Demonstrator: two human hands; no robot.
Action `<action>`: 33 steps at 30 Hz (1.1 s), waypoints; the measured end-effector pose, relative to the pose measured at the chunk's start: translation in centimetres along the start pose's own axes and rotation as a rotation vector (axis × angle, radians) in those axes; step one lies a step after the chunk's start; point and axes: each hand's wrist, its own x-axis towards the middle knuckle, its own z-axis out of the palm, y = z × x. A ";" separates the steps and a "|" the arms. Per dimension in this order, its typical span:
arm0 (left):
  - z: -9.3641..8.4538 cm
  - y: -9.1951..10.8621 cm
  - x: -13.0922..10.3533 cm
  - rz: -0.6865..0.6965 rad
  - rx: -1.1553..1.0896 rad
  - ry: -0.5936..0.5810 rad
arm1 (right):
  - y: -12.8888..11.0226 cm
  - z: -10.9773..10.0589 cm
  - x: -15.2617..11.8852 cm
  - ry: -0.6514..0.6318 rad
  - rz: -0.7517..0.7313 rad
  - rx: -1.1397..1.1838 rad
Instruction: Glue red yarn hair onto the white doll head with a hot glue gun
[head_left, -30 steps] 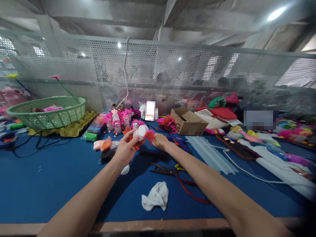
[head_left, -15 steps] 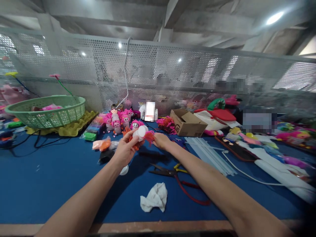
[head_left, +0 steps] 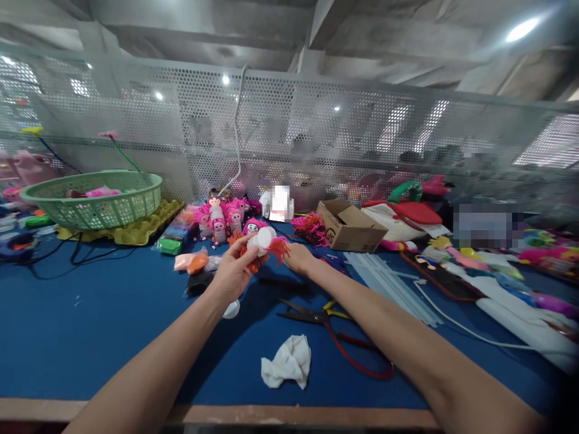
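Over the middle of the table, my left hand (head_left: 233, 268) is closed around a white round piece (head_left: 263, 239) with orange and pink yarn hair (head_left: 279, 248) sticking out of it. My right hand (head_left: 296, 258) is at the yarn ends, fingers bent together; its fingertips are mostly hidden, but it seems to pinch the strands. Just beyond the left fingers shows a pink-haired doll's face (head_left: 252, 228); whether it belongs to the held piece I cannot tell. Below the hands lie large scissors (head_left: 312, 314) with red and yellow handles, and a white disc (head_left: 231, 310).
Pink-haired dolls (head_left: 219, 229) stand behind my left hand, beside colored clay packs (head_left: 170, 246). A green basket (head_left: 94, 208) sits far left. To the right are a cardboard box (head_left: 350, 232) and pale strips (head_left: 391, 289). Crumpled tissue (head_left: 288, 361) lies near the front edge.
The whole view has shifted slightly, so things appear a little further right. Both hands keep nearly the same hold; the yarn ends look more spread toward the right hand.
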 end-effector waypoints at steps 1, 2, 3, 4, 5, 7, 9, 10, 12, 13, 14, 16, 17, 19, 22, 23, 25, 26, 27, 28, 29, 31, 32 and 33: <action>0.0 0.0 0.0 0.000 -0.006 0.000 | 0.1 0.1 -0.1 0.007 0.013 -0.001; 0.0 0.0 0.0 -0.001 -0.010 -0.002 | 0.2 0.2 -0.2 0.015 0.027 -0.001; 0.0 0.0 0.1 -0.002 -0.013 -0.005 | 0.3 0.3 -0.3 0.024 0.042 -0.002; 0.0 0.0 0.1 -0.003 -0.014 -0.008 | 0.4 0.3 -0.3 0.033 0.058 -0.002; 0.0 -0.1 0.1 -0.002 -0.014 -0.010 | 0.5 0.3 -0.3 0.044 0.074 -0.002; 0.0 -0.1 0.1 0.001 -0.012 -0.009 | 0.8 0.2 -0.2 0.068 0.108 0.000; 0.0 0.0 0.1 0.002 -0.011 -0.003 | 1.4 0.0 -0.1 0.088 0.137 0.006; 0.0 0.0 0.1 0.000 -0.009 -0.001 | 1.8 -0.1 0.0 0.092 0.141 0.013; 0.0 0.0 0.1 -0.005 -0.008 0.001 | 2.4 -0.2 0.0 0.079 0.124 0.042; 0.0 0.0 0.1 -0.008 -0.008 0.000 | 2.6 -0.1 -0.1 0.066 0.106 0.062; -0.1 0.0 0.1 -0.010 -0.006 -0.002 | 2.7 0.0 -0.2 0.050 0.087 0.085; -0.1 -0.1 0.1 -0.014 0.000 -0.008 | 2.4 0.4 -0.3 0.024 0.064 0.136; -0.1 -0.1 0.1 -0.016 0.005 -0.008 | 2.1 0.6 -0.4 0.016 0.061 0.165; 0.0 -0.1 0.0 -0.022 0.013 -0.006 | 1.4 0.9 -0.6 0.012 0.067 0.236; 0.0 -0.1 -0.1 -0.022 0.018 -0.008 | 0.6 0.8 -0.9 0.035 0.101 0.382; 0.0 -0.1 -0.1 -0.020 0.020 -0.012 | 0.5 0.6 -1.0 0.050 0.119 0.444; 0.0 0.0 -0.1 -0.016 0.025 -0.014 | 0.6 0.0 -1.5 0.088 0.161 0.588; 0.0 0.0 -0.1 -0.015 0.029 -0.013 | 0.8 -0.2 -1.9 0.109 0.184 0.670; -0.1 0.0 0.0 -0.014 0.033 -0.012 | 1.0 -0.5 -2.4 0.131 0.205 0.761; -0.1 0.0 0.0 -0.015 0.038 -0.011 | 1.3 -0.7 -3.0 0.152 0.227 0.858; -0.1 0.0 -0.1 -0.017 0.043 -0.012 | 1.6 -0.9 -3.8 0.173 0.242 0.962; -0.1 0.0 -0.1 -0.023 0.051 -0.018 | 2.2 -1.2 -5.9 0.219 0.265 1.181; -0.2 0.0 -0.1 -0.025 0.054 -0.022 | 2.6 -1.4 -7.2 0.244 0.261 1.289; -0.2 -0.1 -0.1 -0.027 0.057 -0.020 | 3.2 -1.6 -8.6 0.277 0.250 1.391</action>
